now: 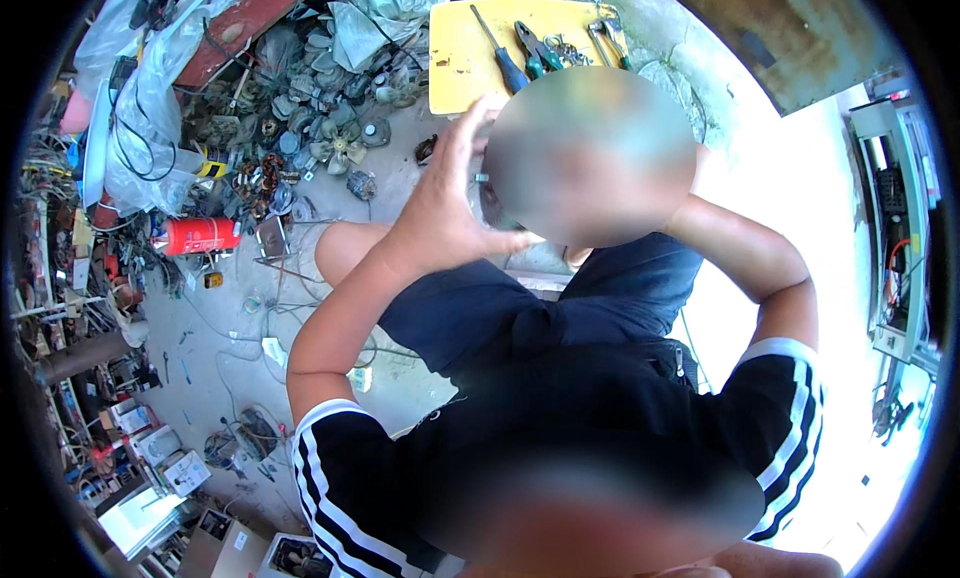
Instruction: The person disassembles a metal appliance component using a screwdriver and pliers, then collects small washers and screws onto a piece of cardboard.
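Observation:
My left hand (450, 198), thumb and fingers curved apart, grips the left side of a dark object (492, 200) held above my lap, mostly hidden by a round blur. My right hand (686, 212) reaches to the other side, its fingers hidden in that blur. Just beyond, a yellow board (462, 73) carries a blue-handled screwdriver (509, 70), green-handled pliers (532, 50), some small metal bits (565, 50) and another hand tool (607, 40).
Piles of grimy motor parts (330, 128), plastic sheeting (150, 153), a red cylinder (198, 237) and cables cover the left side. Boxes (225, 543) lie lower left. A rusty metal panel (790, 38) and a metal cabinet (885, 228) stand right.

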The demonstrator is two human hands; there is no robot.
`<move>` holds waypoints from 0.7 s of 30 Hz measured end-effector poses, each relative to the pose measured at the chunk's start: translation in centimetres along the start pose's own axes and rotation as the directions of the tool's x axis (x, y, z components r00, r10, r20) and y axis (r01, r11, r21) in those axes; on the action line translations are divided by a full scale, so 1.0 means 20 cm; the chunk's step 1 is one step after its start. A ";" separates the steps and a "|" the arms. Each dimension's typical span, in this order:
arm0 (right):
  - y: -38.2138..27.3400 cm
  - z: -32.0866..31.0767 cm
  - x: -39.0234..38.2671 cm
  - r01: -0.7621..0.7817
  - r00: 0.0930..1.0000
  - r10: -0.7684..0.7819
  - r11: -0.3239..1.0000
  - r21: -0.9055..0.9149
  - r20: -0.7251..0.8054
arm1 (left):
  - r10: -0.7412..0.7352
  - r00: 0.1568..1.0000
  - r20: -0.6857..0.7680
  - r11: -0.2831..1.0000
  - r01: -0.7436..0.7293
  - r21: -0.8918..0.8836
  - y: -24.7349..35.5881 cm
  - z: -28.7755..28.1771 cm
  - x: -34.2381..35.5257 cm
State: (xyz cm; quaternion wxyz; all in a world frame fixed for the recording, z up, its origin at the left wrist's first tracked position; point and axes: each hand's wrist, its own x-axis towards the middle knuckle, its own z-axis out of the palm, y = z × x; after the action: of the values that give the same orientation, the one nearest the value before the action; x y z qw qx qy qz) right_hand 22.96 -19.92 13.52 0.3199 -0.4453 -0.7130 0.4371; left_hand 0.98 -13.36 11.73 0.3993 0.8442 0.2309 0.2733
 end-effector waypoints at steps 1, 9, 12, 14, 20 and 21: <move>0.11 0.03 0.03 -0.024 1.000 0.024 0.972 0.232 0.007 | -0.018 0.999 -0.028 0.995 0.015 -0.100 -0.05 0.00 0.02; 0.26 0.01 0.20 -0.076 0.995 0.095 0.799 0.596 -0.001 | -0.101 0.985 0.138 0.735 0.167 -0.658 -0.27 -0.04 0.17; 0.38 0.00 0.30 -0.079 0.994 0.109 0.750 0.656 -0.004 | -0.104 0.982 0.159 0.670 0.187 -0.718 -0.29 -0.07 0.22; 0.41 -0.02 0.34 -0.095 0.989 0.144 0.740 0.666 -0.019 | -0.202 0.963 0.176 0.658 0.267 -0.704 -0.33 -0.09 0.25; 0.39 0.00 0.41 -0.224 0.954 0.300 0.685 0.694 0.013 | -0.231 0.964 0.134 0.650 0.255 -0.716 -0.44 -0.10 0.25; 0.39 0.01 0.41 -0.252 0.946 0.325 0.701 0.668 0.016 | -0.240 0.964 0.112 0.668 0.248 -0.702 -0.47 -0.09 0.24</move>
State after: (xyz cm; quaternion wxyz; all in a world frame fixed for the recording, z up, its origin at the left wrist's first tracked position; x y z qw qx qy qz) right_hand 22.24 -10.71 6.94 0.4201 -0.4310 -0.4155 0.6820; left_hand 1.76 -4.10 6.49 0.7273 0.5877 0.2163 0.2808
